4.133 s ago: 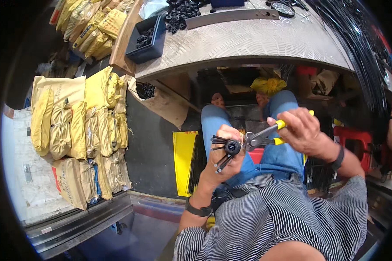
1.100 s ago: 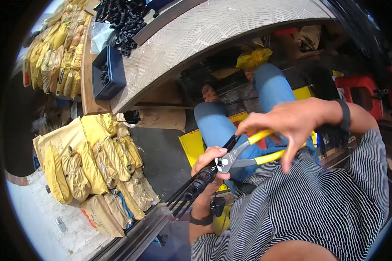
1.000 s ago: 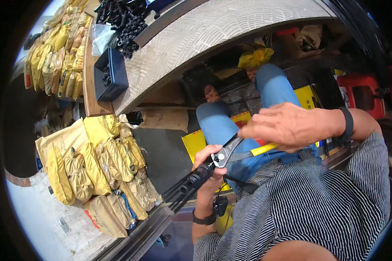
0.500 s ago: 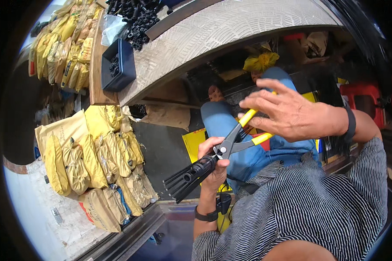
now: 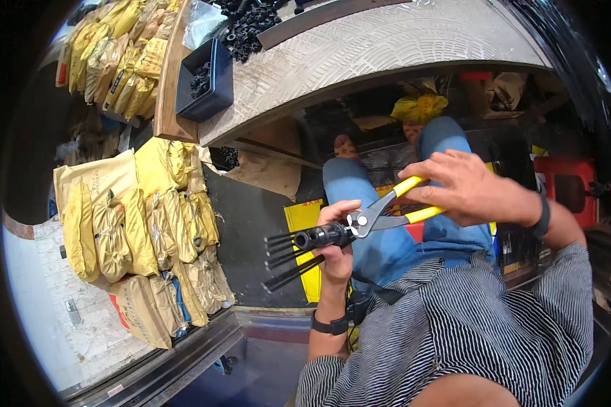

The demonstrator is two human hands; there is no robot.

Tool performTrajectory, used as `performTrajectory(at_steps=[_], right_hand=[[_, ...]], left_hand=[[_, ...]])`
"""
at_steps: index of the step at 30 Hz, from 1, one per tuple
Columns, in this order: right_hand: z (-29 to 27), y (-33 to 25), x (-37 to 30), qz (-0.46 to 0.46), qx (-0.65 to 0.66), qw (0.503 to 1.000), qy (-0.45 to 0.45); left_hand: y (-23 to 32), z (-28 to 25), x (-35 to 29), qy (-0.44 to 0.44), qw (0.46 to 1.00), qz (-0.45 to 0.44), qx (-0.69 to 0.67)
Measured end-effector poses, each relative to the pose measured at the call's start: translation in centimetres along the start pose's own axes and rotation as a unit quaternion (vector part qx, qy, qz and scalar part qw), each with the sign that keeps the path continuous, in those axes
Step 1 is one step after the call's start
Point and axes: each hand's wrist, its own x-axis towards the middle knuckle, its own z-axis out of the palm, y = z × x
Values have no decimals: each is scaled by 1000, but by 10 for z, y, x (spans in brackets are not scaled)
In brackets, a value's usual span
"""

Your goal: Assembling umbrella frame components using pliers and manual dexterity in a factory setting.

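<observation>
Yellow sacks (image 5: 142, 224) are stacked beside a pale desk (image 5: 387, 54) carrying a dark bin (image 5: 207, 81). Above the lap, a black rod bundle (image 5: 299, 247) is gripped by the left hand (image 5: 336, 244), fingers closed. Yellow-handled pliers (image 5: 380, 214), handles spread, are held by the right hand (image 5: 468, 190), jaws at the bundle's end.

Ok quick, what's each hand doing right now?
Left hand: closed around a black part with thin rods sticking out.
Right hand: closed on the yellow handles of the pliers, whose head sits at the black part.
</observation>
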Motion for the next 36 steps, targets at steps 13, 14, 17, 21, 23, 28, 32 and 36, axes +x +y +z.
performTrajectory(at_steps=[13,14,17,21,23,28,32,36], right_hand=[[98,-49,-7,95,881,449,-116],[105,-56,-2,79,893,435,-85],[83,-43,7,98,848,512,-98],[57,-1,13,17,559,827,-57],[35,6,18,57,554,823,-115],[-7,11,32,75,530,823,-192],[-14,8,38,65,436,879,-181],[-3,-7,36,80,386,896,-204]], left_hand=[[1,-9,25,-70,987,-7,-142],[0,-12,25,-64,985,-6,-163],[9,-16,20,-47,983,-16,-179],[19,-6,15,-14,982,-41,-184],[18,-5,10,19,983,-48,-178],[11,-6,6,4,984,-32,-173],[19,0,4,48,988,-47,-139],[20,-2,-3,70,992,-38,-95]])
